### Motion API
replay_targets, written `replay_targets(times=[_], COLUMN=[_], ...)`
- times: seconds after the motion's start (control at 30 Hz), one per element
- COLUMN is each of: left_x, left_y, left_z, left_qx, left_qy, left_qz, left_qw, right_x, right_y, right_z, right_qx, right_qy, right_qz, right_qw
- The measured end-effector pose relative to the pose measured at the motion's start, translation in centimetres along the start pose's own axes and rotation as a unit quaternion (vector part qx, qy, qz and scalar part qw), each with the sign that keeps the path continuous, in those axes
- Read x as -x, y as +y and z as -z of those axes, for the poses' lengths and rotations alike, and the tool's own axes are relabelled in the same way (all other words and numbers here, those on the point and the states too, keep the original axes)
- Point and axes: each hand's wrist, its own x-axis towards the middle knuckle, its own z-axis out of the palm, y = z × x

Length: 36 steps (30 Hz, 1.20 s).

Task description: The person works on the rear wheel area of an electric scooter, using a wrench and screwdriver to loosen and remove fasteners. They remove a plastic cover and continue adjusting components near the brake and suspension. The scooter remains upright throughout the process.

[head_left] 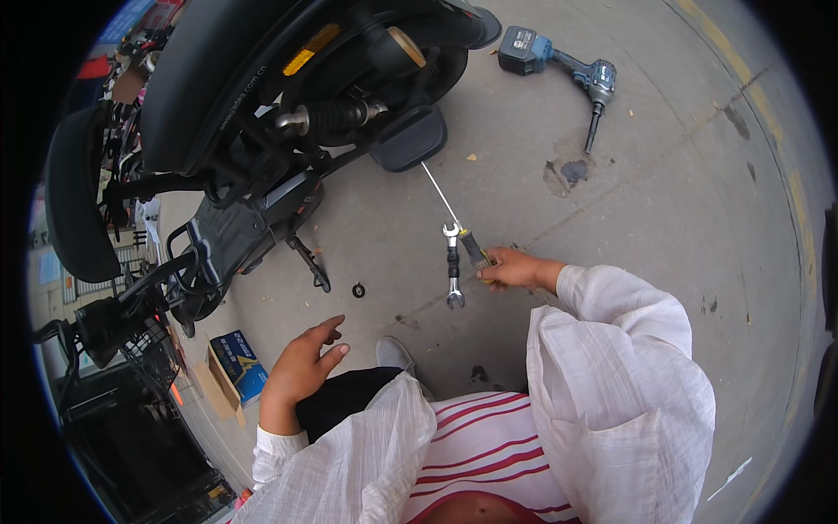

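Note:
My right hand [513, 267] is closed around the handle end of a long screwdriver [472, 248]; its thin metal shaft points away toward the vehicle. Right beside the screwdriver, on the concrete, lies a double open-ended spanner [453, 260] with a dark wrapped middle. My left hand [304, 360] hovers over the ground with fingers stretched out and thumb apart, holding nothing. A small black ring [359, 290] lies on the floor beyond it. Ahead and to the left stands a black electric scooter [202, 105], its shock absorber [327, 117] and rear wheel partly showing.
A blue cordless impact wrench [599, 80] with a long socket rests on the floor at the far right. Near my left side is an opened blue cardboard box [237, 367]. The scooter's stand [309, 262] reaches to the ground. One grey shoe [395, 354] shows below me.

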Motion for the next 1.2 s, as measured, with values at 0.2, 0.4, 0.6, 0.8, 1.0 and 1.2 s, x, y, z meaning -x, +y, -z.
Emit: replay_targets(times=[0.2,0.4,0.6,0.8,1.0,1.2], left_x=[0.5,0.2,0.3,0.2,0.2,-0.2], left_y=[-0.3,0.1,0.0,0.2,-0.1,-0.1], left_z=[-0.1,-0.1,-0.1,-0.1,-0.2,-0.3], left_qx=[0.001,0.000,-0.004,-0.005,-0.005,-0.002], left_qy=[0.003,0.004,0.002,0.002,0.004,0.000], left_qz=[0.004,-0.005,-0.001,0.001,0.007,0.002], left_qw=[1.000,1.000,1.000,1.000,1.000,1.000], right_x=[2.5,0.5,1.1,0.4,-0.6,0.8], right_y=[-4.2,-1.1,-2.5,-1.1,-0.9,-1.6], right_z=[-1.9,-0.3,-1.2,-0.9,-0.1,-1.1], right_qx=[0.094,-0.120,0.089,0.023,0.025,0.054], right_qy=[0.049,-0.028,0.016,0.009,-0.032,0.050], right_qz=[-0.029,-0.029,0.003,-0.019,-0.002,-0.035], right_qw=[0.994,0.992,0.996,1.000,0.999,0.997])
